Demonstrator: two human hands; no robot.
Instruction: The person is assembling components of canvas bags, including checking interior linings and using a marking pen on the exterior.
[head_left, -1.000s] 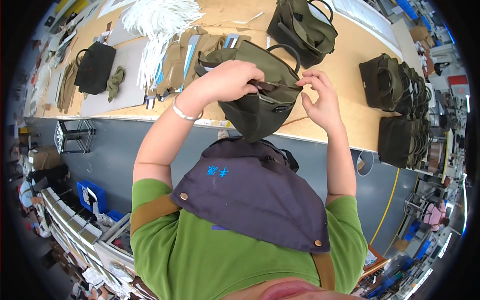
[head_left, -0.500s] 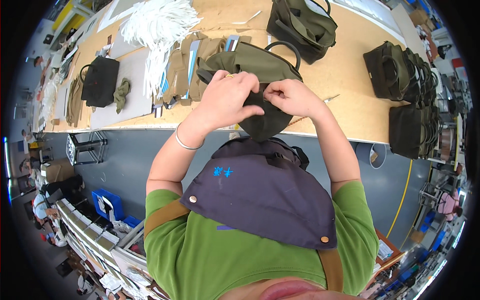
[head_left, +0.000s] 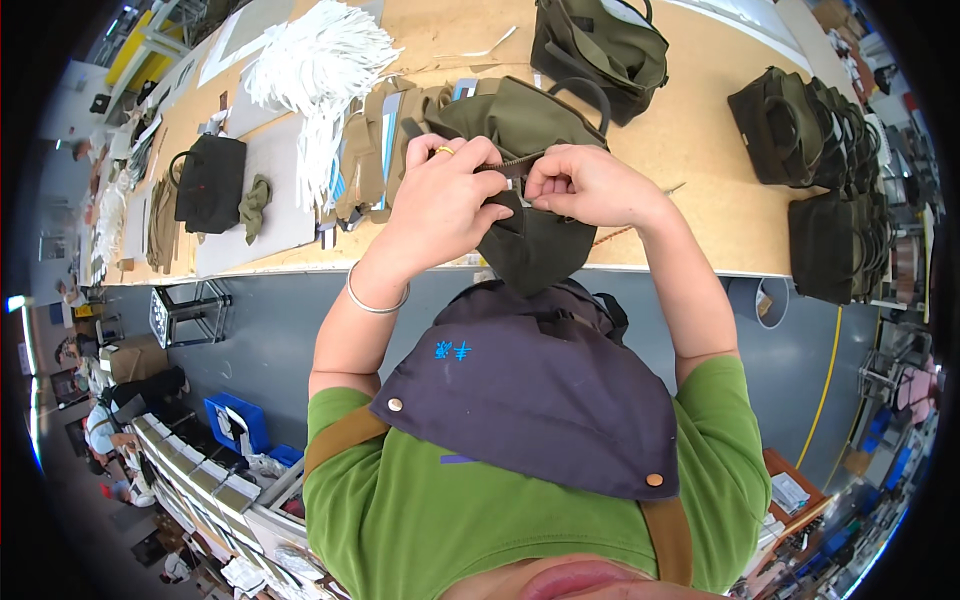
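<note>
An olive-green handbag (head_left: 535, 115) with a dark looped handle lies on its side at the table's front edge, its dark end panel hanging toward me. My left hand (head_left: 440, 205), wearing a ring and a bangle, is closed on the bag's edge beside a brown zipper (head_left: 513, 165). Opposite it, my right hand (head_left: 590, 185) pinches the bag by the zipper's end, fingers curled in. A small pale spot shows between the two hands; its kind is unclear. The fingertips partly cover what they grip.
Behind the bag stands another olive handbag (head_left: 600, 60). Rows of dark bags (head_left: 835, 245) line the table's right end. White strips (head_left: 320, 60) are heaped at left, near brown fabric pieces (head_left: 365, 150) and a small black bag (head_left: 210, 185). A thin pointed tool (head_left: 640, 220) lies right of my bag.
My hands have shifted on the bag's edge, and the brown zipper now shows between them. The right hand's fingers have turned, curling more. The whole view has shifted slightly.
</note>
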